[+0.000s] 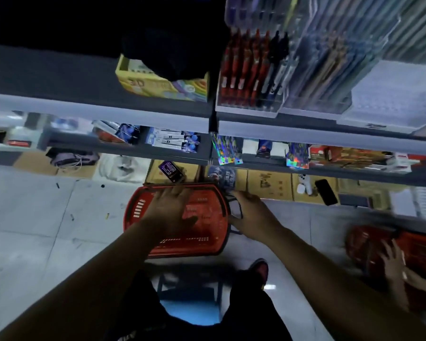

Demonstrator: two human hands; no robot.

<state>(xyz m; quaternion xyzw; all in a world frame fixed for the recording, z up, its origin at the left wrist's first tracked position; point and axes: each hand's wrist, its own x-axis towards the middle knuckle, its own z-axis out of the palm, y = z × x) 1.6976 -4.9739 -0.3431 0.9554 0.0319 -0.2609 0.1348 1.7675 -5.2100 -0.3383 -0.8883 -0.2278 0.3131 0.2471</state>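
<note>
Head view: we are reaching down to red slotted plastic shopping basket (138, 212) sitting on pale tiled floor. Left hand (169, 207) hovering over basket's middle, fingers spread wide, holding nothing. Right hand (251, 215) at basket's right rim, fingers curling round thin black handle (228, 205). Step, we are judging: taking hold of basket to lift or shift it. Next move calling for firm handle grip, left hand steadying far rim, avoiding purple rectangular pack (171, 171) just beyond basket. Second red basket (423, 249), another person's hand (395, 262) on it, well right of basket.
</note>
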